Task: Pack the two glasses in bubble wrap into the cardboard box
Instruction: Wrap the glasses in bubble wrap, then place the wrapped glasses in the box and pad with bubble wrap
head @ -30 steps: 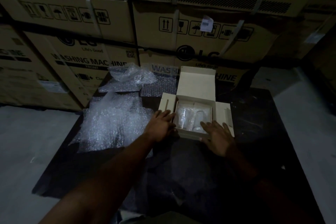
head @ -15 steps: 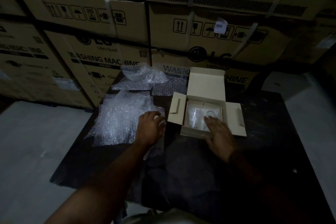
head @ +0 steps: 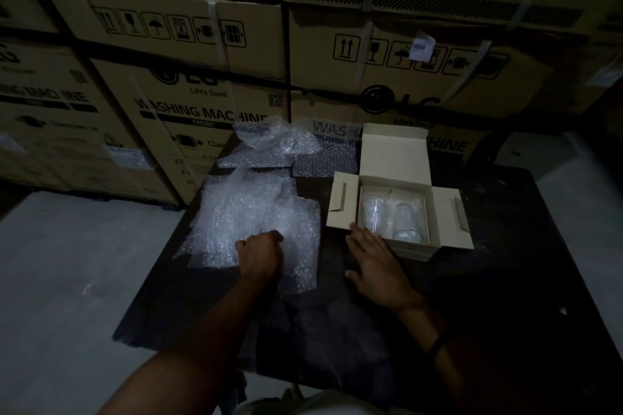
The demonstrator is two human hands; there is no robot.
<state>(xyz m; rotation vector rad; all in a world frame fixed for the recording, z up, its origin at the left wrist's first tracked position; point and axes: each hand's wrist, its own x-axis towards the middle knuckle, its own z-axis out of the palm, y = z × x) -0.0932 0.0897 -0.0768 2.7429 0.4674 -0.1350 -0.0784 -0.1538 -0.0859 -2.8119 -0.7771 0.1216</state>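
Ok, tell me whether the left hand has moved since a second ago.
Yes. The left hand has moved left, away from the cardboard box whose left flap it was touching, and now rests closed on the bubble wrap sheet beside it.

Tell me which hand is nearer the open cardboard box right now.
Right. The right hand lies flat on the table with its fingertips at the cardboard box near-left corner. The left hand is further left, closed on the bubble wrap sheet.
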